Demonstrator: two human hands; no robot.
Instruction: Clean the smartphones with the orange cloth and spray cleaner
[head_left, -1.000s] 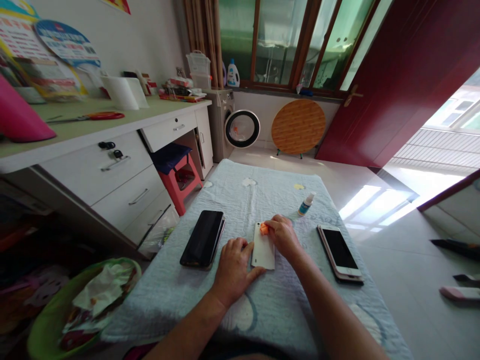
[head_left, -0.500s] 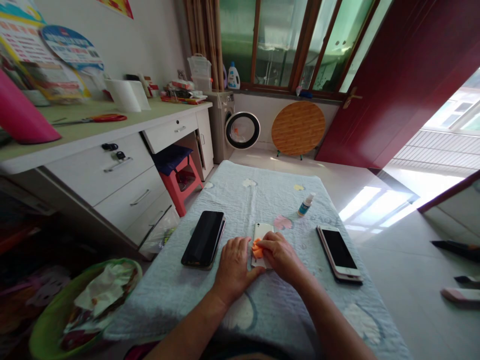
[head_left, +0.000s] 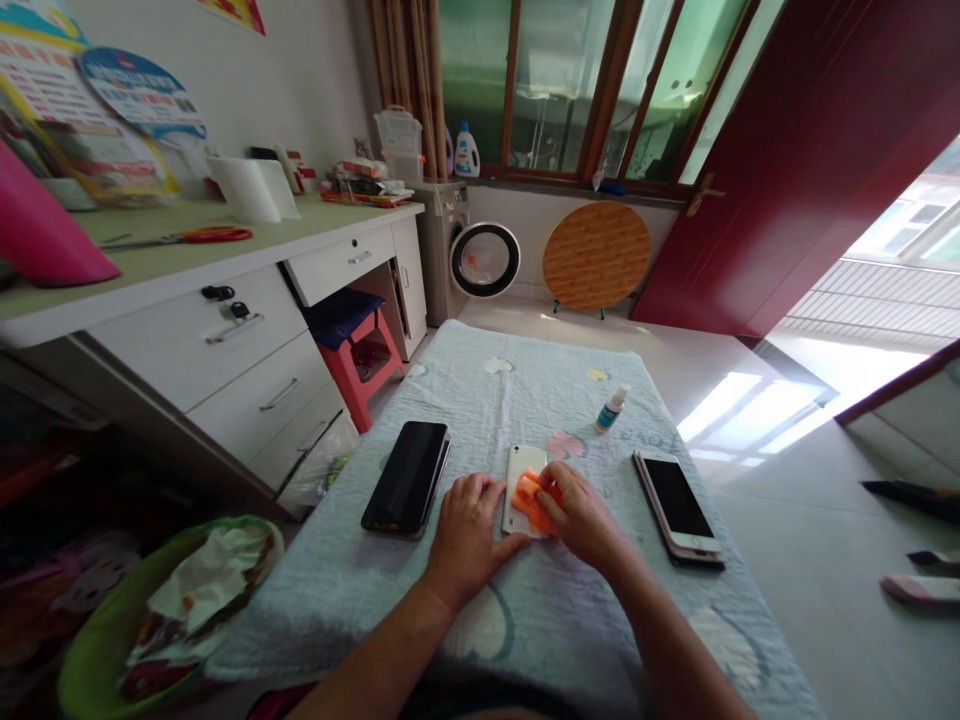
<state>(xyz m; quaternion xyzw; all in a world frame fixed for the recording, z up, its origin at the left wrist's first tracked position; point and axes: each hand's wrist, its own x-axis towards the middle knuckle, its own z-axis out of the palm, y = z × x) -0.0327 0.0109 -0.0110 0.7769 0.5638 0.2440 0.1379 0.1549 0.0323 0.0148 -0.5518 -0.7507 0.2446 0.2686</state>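
Note:
A white smartphone (head_left: 517,466) lies back side up on the light-blue quilted cloth (head_left: 480,400). My left hand (head_left: 469,525) rests on the cloth at its left, index finger against the side and thumb along the lower edge, holding it in place. An orange wiping cloth (head_left: 531,496) is pinched in my right hand (head_left: 574,505), pressed against the phone's back; part of the phone is covered by it. Left of my hands lies a black smartphone (head_left: 409,478), screen up. To the right is another white smartphone (head_left: 679,505) with a dark screen. Beyond stands a small spray bottle (head_left: 612,408).
A white desk (head_left: 247,330) runs along the left, with a pink stool (head_left: 356,365) under it. On the floor at lower left sits a green basket (head_left: 82,650) holding crumpled things. A washing machine (head_left: 439,225) with its door open and a round wooden tabletop (head_left: 596,255) are at the back.
My right hand has shifted slightly right and toward me across the phone's back, and the orange cloth now looks more spread out. My left hand stays almost still.

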